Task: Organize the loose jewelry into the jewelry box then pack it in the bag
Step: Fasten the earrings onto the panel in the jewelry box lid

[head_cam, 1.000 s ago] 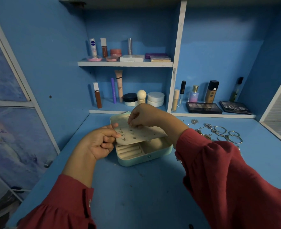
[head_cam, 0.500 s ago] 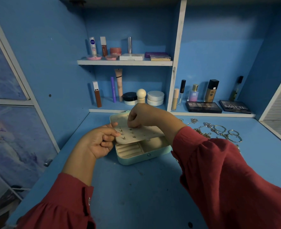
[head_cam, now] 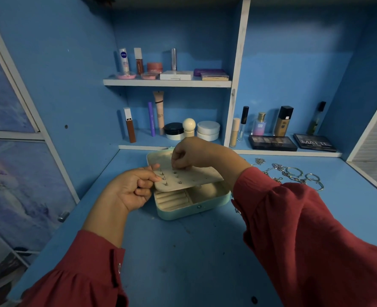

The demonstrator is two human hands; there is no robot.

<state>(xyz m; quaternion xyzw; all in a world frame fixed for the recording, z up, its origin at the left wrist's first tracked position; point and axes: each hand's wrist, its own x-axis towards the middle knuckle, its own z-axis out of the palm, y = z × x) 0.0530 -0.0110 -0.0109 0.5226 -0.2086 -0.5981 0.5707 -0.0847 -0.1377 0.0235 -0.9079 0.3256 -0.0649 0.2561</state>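
Note:
A pale green jewelry box (head_cam: 196, 208) lies open on the blue desk, its lid (head_cam: 157, 157) flat behind it. A cream earring panel (head_cam: 196, 177) hangs over the box, with several small studs pushed into it. My left hand (head_cam: 131, 189) grips the panel's left edge. My right hand (head_cam: 191, 155) rests on the panel's top, fingertips pinched at a hole; what they hold is too small to tell. Loose silver chains and rings (head_cam: 293, 175) lie on the desk to the right. No bag is in view.
Cosmetics fill the two shelves behind the box: tubes, jars (head_cam: 208, 130) and a white case (head_cam: 176, 75). Bottles and two dark palettes (head_cam: 272, 142) stand at the back right. A white slatted edge (head_cam: 375, 173) borders the desk on the right.
Both hands stay on the earring panel. My right fingertips have shifted slightly over the holes. The view has moved a little.

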